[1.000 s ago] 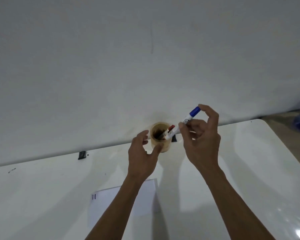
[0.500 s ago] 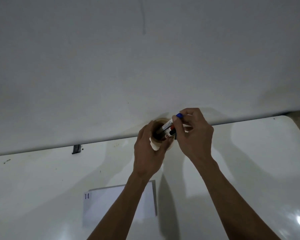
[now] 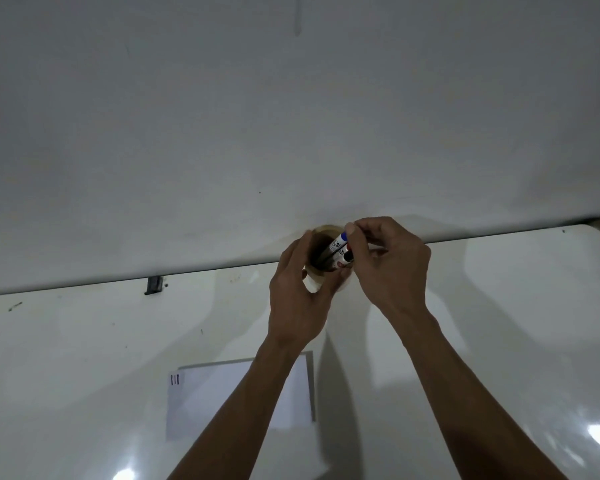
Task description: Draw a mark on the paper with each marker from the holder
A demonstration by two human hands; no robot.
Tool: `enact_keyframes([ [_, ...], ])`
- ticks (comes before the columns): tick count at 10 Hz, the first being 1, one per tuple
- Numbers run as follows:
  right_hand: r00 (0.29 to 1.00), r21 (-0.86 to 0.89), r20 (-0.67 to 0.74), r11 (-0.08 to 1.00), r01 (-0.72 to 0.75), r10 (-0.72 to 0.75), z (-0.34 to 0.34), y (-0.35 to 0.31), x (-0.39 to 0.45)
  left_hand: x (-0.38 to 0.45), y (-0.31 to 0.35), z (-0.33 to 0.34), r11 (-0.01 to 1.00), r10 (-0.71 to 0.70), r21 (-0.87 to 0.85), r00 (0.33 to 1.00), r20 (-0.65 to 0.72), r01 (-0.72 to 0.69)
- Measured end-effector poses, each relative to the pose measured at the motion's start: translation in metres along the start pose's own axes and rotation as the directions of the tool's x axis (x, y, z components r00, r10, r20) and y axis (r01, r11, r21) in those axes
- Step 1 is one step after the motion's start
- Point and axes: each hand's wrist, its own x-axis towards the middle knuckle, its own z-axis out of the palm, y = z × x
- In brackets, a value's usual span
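step: seat blue marker point(image 3: 340, 240) in holder point(image 3: 314, 283) | right hand point(image 3: 387, 263) fingers pinch its cap | left hand point(image 3: 300, 296) fingers curl round holder (steadying) | advice: lower straight, release once seated, beside red marker point(image 3: 346, 260)
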Motion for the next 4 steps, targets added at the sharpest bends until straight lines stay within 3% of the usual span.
enact_keyframes([
  [2, 1.0, 0.019, -0.005, 1.0, 0.018, -0.018, -0.008, -0.002, -0.001, 0.0, 0.004, -0.002, 0.998, -0.055, 0.014, 0.998, 0.012, 0.055],
  [4, 0.998, 0.072, -0.042, 0.996, 0.046, -0.043, -0.021, -0.014, -0.009, -0.008, 0.004, -0.006, 0.998, -0.053, 0.038, 0.996, -0.066, 0.056],
])
